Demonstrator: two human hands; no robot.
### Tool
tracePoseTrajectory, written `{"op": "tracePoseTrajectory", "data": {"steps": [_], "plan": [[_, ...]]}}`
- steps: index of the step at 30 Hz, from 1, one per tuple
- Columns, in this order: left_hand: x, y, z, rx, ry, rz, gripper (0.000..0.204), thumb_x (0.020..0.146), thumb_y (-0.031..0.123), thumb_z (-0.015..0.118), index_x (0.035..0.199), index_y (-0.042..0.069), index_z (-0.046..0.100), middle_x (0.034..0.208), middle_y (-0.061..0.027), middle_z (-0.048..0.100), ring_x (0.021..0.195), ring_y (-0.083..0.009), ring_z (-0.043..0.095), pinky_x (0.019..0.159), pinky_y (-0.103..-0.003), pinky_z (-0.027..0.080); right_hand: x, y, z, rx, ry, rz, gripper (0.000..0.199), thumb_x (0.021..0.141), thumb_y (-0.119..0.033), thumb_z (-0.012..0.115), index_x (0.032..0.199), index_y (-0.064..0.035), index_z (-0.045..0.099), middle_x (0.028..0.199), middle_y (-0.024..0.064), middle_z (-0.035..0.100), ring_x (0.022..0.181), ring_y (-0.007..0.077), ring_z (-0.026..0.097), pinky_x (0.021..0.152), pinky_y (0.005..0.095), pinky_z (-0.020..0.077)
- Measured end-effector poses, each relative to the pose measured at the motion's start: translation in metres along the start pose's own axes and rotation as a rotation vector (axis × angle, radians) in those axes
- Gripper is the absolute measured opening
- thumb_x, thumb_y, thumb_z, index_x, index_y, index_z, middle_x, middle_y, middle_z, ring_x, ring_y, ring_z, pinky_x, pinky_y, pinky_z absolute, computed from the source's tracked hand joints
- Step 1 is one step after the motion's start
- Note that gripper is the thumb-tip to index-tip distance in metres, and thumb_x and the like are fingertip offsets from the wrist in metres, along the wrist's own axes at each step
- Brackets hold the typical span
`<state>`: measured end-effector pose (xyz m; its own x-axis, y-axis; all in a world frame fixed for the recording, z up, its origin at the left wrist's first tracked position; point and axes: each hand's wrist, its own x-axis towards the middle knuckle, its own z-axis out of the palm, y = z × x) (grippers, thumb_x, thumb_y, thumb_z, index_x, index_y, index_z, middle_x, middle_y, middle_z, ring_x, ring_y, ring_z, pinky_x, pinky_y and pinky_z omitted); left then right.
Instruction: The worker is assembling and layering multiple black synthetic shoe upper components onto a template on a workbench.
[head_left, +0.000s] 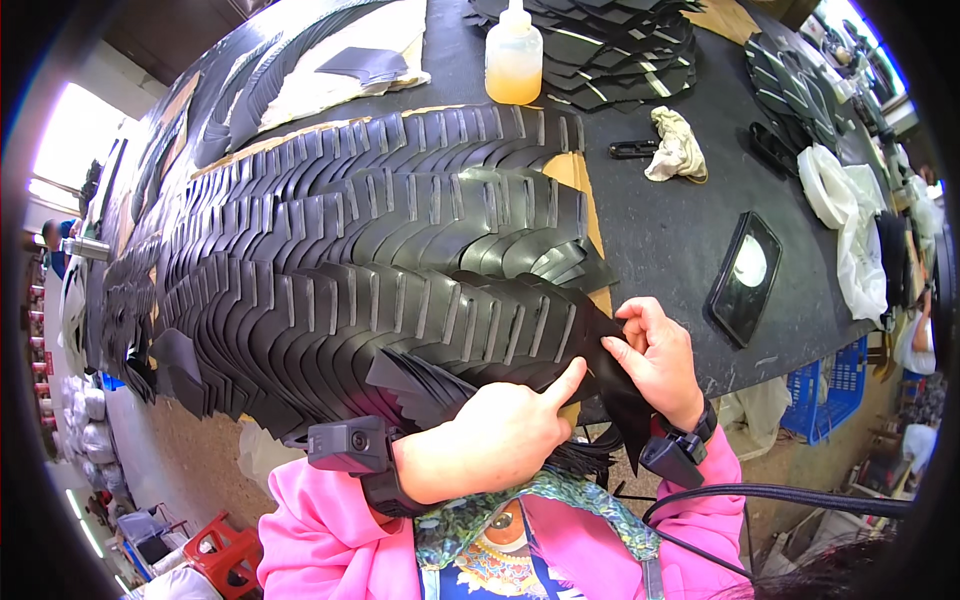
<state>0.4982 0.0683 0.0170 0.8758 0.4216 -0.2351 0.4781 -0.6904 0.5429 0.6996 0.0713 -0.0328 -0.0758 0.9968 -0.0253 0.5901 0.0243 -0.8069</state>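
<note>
Black leather-like piece [627,415], apparently pinched by the right hand [658,362], is best aligned beside the overlapping row [400,310]; on the left hand [505,430], index is extended, others curled.

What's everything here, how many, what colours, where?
Flat pieces: uncountable, black, overlapping in rows
Worktable: one, dark, underneath
Squeeze bottle: one, translucent with amber liquid, behind rows
Crumpled cloth: one, off-white, right of the bottle
Smartphone: one, black, table's right
Plastic bag: at least one, white, right edge
Plastic basket: one, blue, lower right
Stool: one, red, lower left
Background clutter: uncountable, mixed, around the rim
Wrist devices: two, black, one per wrist
Left hand: one, pink-sleeved, finger at front row
Right hand: one, pink-sleeved, holding one piece
</note>
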Motion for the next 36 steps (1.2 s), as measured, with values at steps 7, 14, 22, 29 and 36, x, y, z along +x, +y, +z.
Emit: {"op": "tracePoseTrajectory", "data": {"steps": [7, 14, 22, 29, 36], "plan": [[-0.004, 0.0, -0.001, 0.0, -0.008, 0.007, 0.011, 0.06, 0.008, 0.056, 0.07, 0.005, 0.057, 0.129, -0.0281, 0.03, 0.049, -0.0251, 0.057, 0.046, -0.035, 0.045, 0.001, 0.0, 0.006, -0.408, 0.057, -0.412, 0.034, 0.064, -0.006, 0.063, 0.096, -0.0126, 0.058, 0.092, 0.0059, 0.051, 0.083, 0.0217, 0.05, 0.071, 0.0364, 0.0401], [-0.03, 0.018, -0.018, 0.007, -0.035, 0.018, 0.019, 0.06, 0.008, 0.056, 0.078, 0.005, 0.056, 0.12, -0.0193, 0.042, 0.057, -0.0251, 0.057, 0.052, -0.035, 0.047, -0.009, 0.005, -0.001, -0.696, -0.065, -0.665, 0.038, 0.073, -0.02, 0.058, 0.109, -0.0092, 0.055, 0.117, 0.0061, 0.047, 0.108, 0.0233, 0.042, 0.093, 0.0408, 0.0292], [-0.073, 0.021, -0.041, -0.41, 0.14, -0.016, 0.035, 0.056, 0.0, 0.055, 0.091, 0.0, 0.056, 0.081, -0.0143, 0.057, 0.07, -0.0321, 0.056, 0.061, -0.037, 0.046, -0.014, 0.007, -0.007, -0.751, -0.3, -0.612, 0.072, 0.071, -0.051, 0.053, 0.129, -0.0107, 0.036, 0.136, 0.0076, 0.028, 0.124, 0.0265, 0.026, 0.102, 0.0432, 0.0154], [-0.104, 0.025, -0.031, -1.181, 0.451, -0.23, 0.033, 0.068, -0.007, 0.045, 0.099, -0.004, 0.053, 0.083, -0.0028, 0.057, 0.078, -0.0088, 0.049, 0.073, -0.024, 0.04, -0.015, 0.016, -0.017, -0.123, -0.058, -0.489, 0.057, 0.077, -0.042, 0.055, 0.12, -0.006, 0.042, 0.131, 0.0184, 0.031, 0.12, 0.0332, 0.029, 0.099, 0.0417, 0.0211], [-0.089, 0.03, 0.011, -1.563, 0.793, -0.113, 0.039, 0.079, -0.003, 0.051, 0.116, 0.002, 0.041, 0.108, -0.0024, 0.05, 0.1, -0.01, 0.044, 0.088, -0.027, 0.035, -0.053, -0.073, -0.025, 0.183, -0.028, -0.923, 0.031, 0.063, -0.003, 0.068, 0.092, -0.0039, 0.057, 0.084, 0.0097, 0.059, 0.072, 0.0224, 0.058, 0.06, 0.0298, 0.0454]]}}
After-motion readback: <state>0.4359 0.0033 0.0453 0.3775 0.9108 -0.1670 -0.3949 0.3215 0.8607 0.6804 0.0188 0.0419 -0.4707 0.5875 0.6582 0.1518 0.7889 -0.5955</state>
